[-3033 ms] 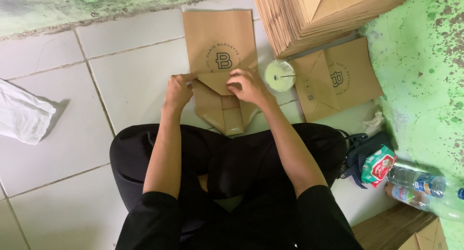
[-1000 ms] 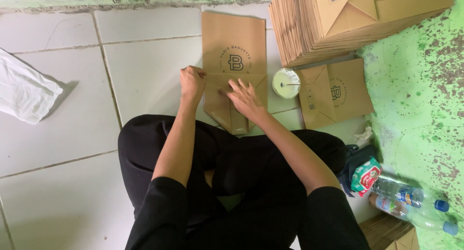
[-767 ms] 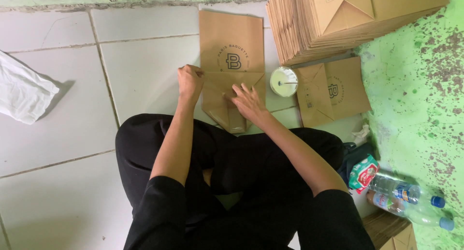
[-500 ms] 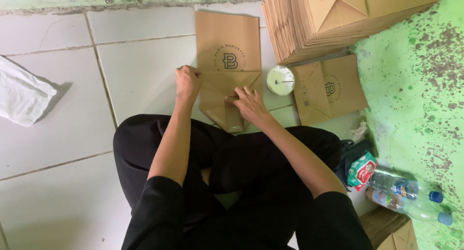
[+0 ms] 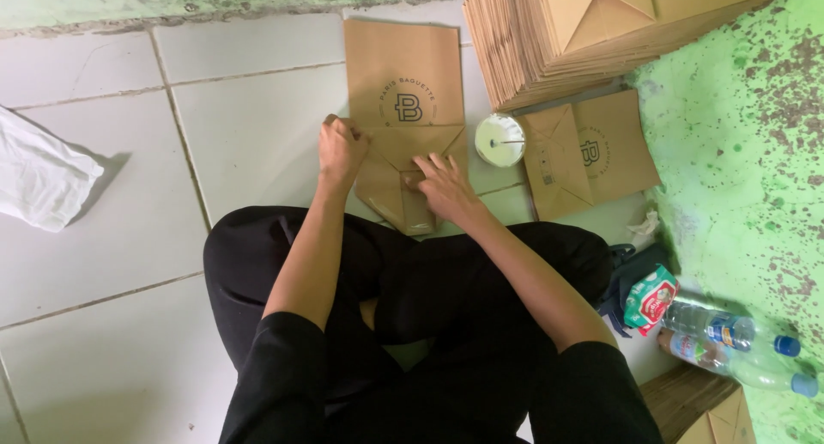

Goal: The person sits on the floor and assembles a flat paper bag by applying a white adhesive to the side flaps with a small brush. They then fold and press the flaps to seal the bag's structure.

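Head view | your left hand (image 5: 342,152) pinches the brown paper bag (image 5: 403,92) edge | your right hand (image 5: 439,186) presses flat, fingers spread, on its folded bottom.

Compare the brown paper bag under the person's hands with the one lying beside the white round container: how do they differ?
The bag under the hands lies straight ahead of the person, its flat printed face up, with the left hand and right hand pressing its bottom folds. The bag beside the container lies to the right, turned at an angle, touched by neither hand. Both are flat brown paper with a dark round mark.
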